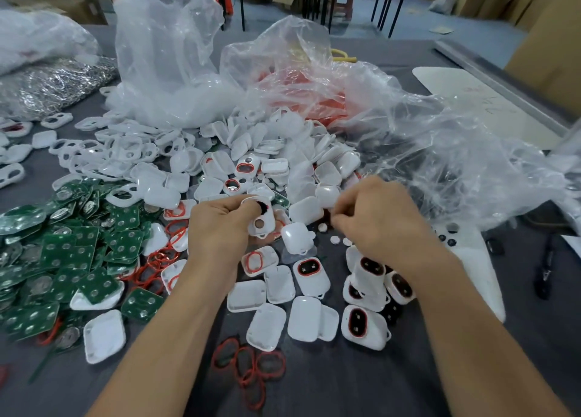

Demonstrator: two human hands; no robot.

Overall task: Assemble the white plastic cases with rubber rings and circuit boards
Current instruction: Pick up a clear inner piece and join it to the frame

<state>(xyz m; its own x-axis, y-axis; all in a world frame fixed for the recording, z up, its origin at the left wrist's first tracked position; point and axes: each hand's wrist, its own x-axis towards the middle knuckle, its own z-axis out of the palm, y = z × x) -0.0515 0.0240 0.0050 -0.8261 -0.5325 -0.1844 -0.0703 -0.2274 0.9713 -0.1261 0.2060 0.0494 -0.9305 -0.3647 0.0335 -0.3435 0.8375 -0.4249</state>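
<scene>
Left hand (217, 228): mid-table, fingers curled round a white case (266, 229), two round openings facing up.
Right hand (377, 218): just right of that case, fingers curled, tips pinched together; contents of the pinch not discernible.
Cases (251, 152): loose heap from mid-table toward the far edge; more lying singly between the forearms.
Fitted cases (364, 325): cluster under the right wrist, red ring and dark insert showing.
Boards (66, 259): green pile along the left edge.
Rings (248, 372): red, tangled, near the near edge between the forearms.
Discs (334, 239): small, white, on the grey table (345, 391) below the right fingertips.
Bags (166, 54): clear plastic, crumpled, toward the far edge and right side.
</scene>
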